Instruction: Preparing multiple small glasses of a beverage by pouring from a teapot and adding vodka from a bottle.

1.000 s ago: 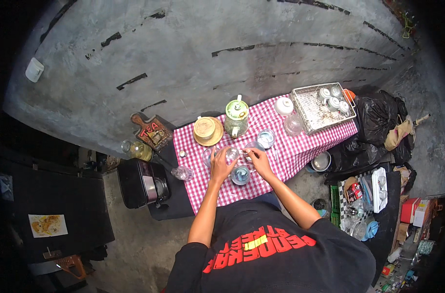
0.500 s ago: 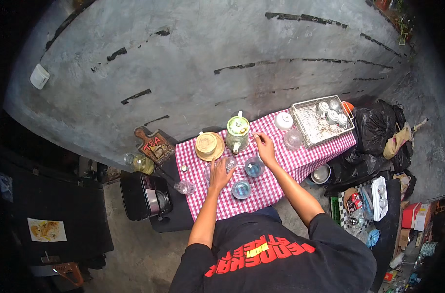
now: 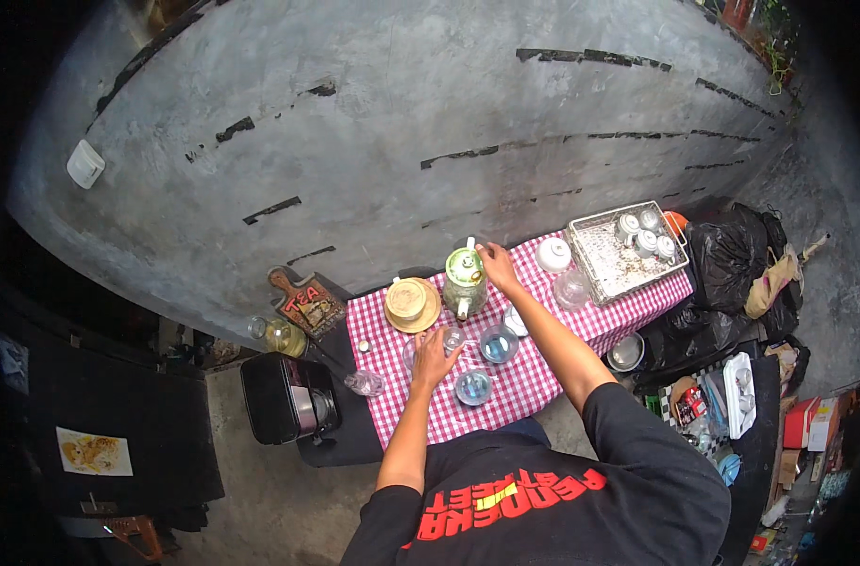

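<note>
My left hand [image 3: 433, 364] curls over the near left of the table, with a small clear glass [image 3: 455, 340] between its thumb and fingers. My right hand [image 3: 499, 268] reaches to the far side of a green-lidded glass teapot [image 3: 466, 279], its fingers closed at the handle; the exact grip is partly hidden. Two glasses of bluish liquid, one glass [image 3: 498, 344] and a nearer glass [image 3: 472, 387], stand between my arms. A white round piece [image 3: 516, 322] shows beside my right forearm. Left of the teapot, a tan lidded cup [image 3: 406, 298] rests on a plate [image 3: 431, 315].
On the checkered tablecloth [image 3: 534, 387] also stand a white lidded pot [image 3: 553, 255], a clear jar [image 3: 571, 290] and a tray [image 3: 607, 271] with several cups. A clear crumpled-looking piece [image 3: 365, 383] lies at the left edge. A black appliance [image 3: 285, 399] stands left, black bags [image 3: 725, 247] right.
My right hand has moved away from me, up to the teapot's handle. The white round piece by my forearm has come into sight. The whole view has shifted slightly.
</note>
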{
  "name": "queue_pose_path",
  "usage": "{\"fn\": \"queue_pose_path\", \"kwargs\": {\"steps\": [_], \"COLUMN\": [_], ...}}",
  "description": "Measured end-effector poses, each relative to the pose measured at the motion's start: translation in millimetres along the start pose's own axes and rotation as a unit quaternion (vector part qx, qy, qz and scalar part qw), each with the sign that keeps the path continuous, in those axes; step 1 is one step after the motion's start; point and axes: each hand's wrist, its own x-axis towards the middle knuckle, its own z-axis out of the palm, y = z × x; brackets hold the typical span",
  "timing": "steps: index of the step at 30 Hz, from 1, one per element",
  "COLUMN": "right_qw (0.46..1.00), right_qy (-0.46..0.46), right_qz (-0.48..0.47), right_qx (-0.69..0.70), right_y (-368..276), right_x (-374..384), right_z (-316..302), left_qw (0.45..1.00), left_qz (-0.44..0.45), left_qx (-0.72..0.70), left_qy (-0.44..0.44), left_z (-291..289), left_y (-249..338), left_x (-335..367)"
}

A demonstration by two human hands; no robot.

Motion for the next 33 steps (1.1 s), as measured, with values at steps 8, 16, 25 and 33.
{"fn": "queue_pose_path", "kwargs": {"steps": [8,16,25,33], "right_qw": [0.993,0.986,0.989,0.978], "right_qy": [-0.112,-0.126,-0.110,-0.131], "right_qz": [0.016,0.030,0.068,0.071], "right_qx": [0.033,0.100,0.076,0.146], "right_y": [-24.3,0.7,8.0,7.2], "right_x": [-8.5,10.7,26.0,11.6], "right_z": [7.8,6.4,22.0,23.5], "left_qw": [1.000,1.000,1.000,0.999], "left_qz": [-0.019,0.010,-0.003,-0.028], "left_qx": [-0.011,-0.014,-0.021,-0.023], "left_qy": [-0.010,0.005,-0.009,-0.033], "left_z": [-2.3,3.2,2.9,1.4], "left_y": [-8.9,-4.7,-3.7,-7.8], "left_x": [-7.9,1.2,1.4,-1.1]}}
